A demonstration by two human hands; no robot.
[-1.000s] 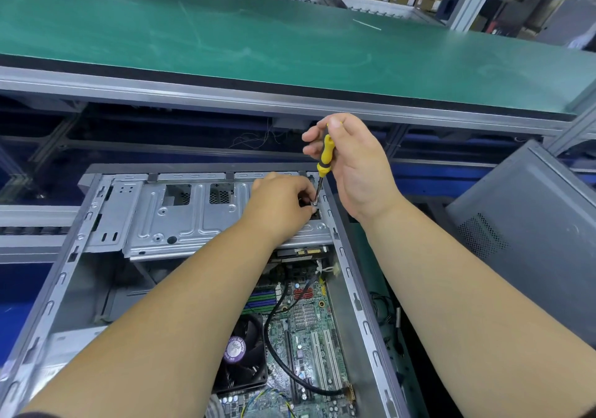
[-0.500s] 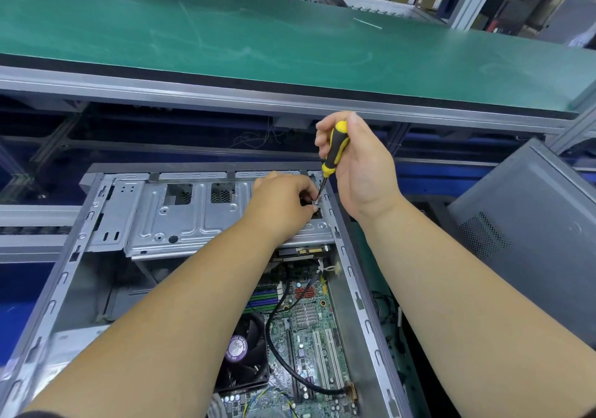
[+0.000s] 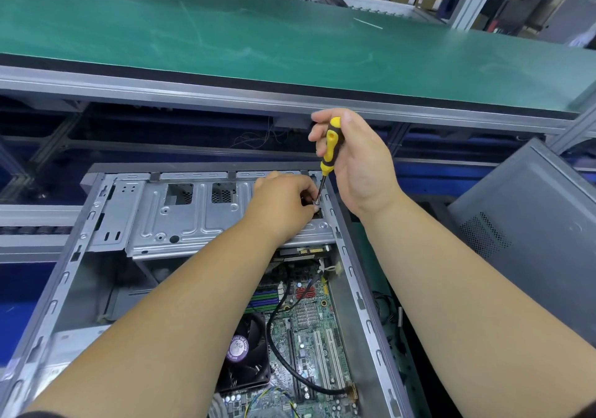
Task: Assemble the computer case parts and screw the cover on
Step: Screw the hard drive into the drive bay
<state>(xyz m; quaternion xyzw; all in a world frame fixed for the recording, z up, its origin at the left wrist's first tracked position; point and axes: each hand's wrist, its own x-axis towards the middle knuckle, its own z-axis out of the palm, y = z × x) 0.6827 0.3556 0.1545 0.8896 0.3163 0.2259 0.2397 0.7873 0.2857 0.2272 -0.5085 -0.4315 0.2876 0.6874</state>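
Change: against the view of a second ago, the screwdriver (image 3: 329,150) handle is seen rolled further out between the right hand's fingertips, with more of the yellow and black grip exposed; the shaft tip has stayed at the same spot on the drive cage (image 3: 193,214)
Meaning: a screw is judged to be being turned into the cage's right end, so an inner part is still being fastened and the cover step is not yet reached
Right hand (image 3: 358,163): raised above the case, its fingers curled round the upper handle, thumb and fingertips pinching it; the tool is held steeply, leaning slightly right at the top
Left hand (image 3: 283,204): laid on the right part of the drive cage, its fingers bunched together at the shaft tip, apparently steadying a screw; the screw itself is hidden, so what is pinched cannot be told for certain
Tool tip: touching or just beside the left fingertips, close against the case's right rail
Computer case (image 3: 364,314): lying open below the hands, motherboard (image 3: 309,321), fan (image 3: 245,356) and a black cable (image 3: 280,353) exposed in its near half
Cover (image 3: 532,224): a grey panel leaning to the right of the case, well apart from both hands, untouched
Tabletop (image 3: 258,37): green, beyond and above the case, nothing of the task seen on it
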